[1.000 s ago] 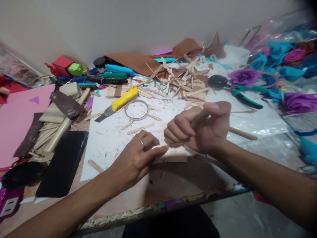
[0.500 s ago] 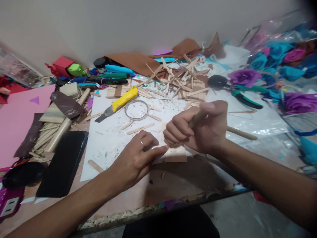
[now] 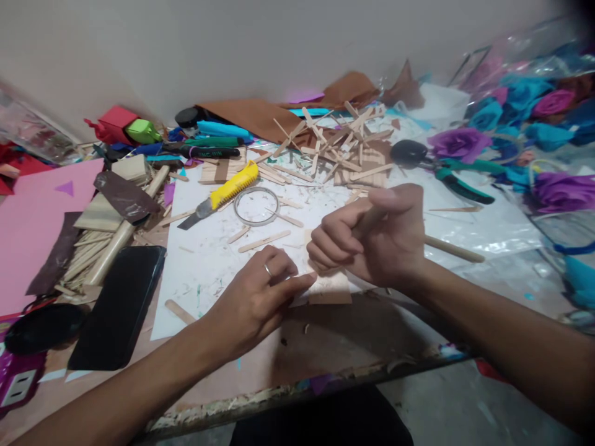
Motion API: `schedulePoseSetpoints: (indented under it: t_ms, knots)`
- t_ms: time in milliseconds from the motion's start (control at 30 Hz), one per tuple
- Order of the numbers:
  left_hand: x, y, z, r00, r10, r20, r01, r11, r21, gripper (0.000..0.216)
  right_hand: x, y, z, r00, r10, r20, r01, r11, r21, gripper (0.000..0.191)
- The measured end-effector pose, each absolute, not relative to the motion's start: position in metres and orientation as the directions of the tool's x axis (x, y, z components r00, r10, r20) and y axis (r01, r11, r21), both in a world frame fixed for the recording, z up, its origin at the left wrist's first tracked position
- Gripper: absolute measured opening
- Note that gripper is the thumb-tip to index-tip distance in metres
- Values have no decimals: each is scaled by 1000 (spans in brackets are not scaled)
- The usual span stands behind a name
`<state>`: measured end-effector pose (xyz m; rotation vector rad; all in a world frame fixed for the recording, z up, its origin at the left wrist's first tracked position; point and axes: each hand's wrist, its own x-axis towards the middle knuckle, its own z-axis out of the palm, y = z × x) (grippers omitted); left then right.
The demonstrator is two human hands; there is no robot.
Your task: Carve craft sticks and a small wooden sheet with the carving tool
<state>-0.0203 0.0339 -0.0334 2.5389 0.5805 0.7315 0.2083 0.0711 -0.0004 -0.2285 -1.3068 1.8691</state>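
Observation:
In the middle of the table, my right hand [image 3: 367,238] is closed in a fist around a round wooden stick [image 3: 370,220]. Its lower end is hidden under the fingers. This fist rests over a small flat piece of pale wood [image 3: 330,289]. Coming from the left, my left hand [image 3: 264,294], with a ring on one finger, has its fingers curled. Its thumb tip touches the left side of the pale wood, close under the right fist. What its fingers pinch is hidden. A white paper sheet [image 3: 209,260] with scraps lies beneath.
Beyond the hands lie a yellow utility knife [image 3: 235,186], a metal ring [image 3: 236,214] and a pile of craft sticks [image 3: 348,145]. A phone [image 3: 118,306] lies left. Pliers [image 3: 465,186], another wooden stick [image 3: 454,249] and paper flowers [image 3: 460,144] are at right.
My right hand has shifted very slightly up and left, still around the stick. The left hand stays in place.

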Motion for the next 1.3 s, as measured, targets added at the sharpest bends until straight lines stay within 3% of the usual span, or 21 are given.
schedulePoseSetpoints:
  t_ms: [300, 567, 900, 1300]
  knots:
    - [-19, 32, -34, 779, 490, 391, 263, -822, 506, 54, 208, 70, 1, -627, 739, 246, -488, -126, -863, 71]
    - [-17, 29, -32, 785, 482, 389, 261, -826, 499, 46, 211, 70, 3, -591, 768, 245, -487, -98, -868, 72]
    - [-20, 29, -35, 784, 483, 390, 252, -822, 511, 53, 211, 64, 6, -482, 832, 274, -586, -74, -807, 75]
    - [-19, 30, -36, 781, 489, 388, 252, -816, 520, 50, 209, 67, -3, -522, 784, 335, -600, -60, -797, 79]
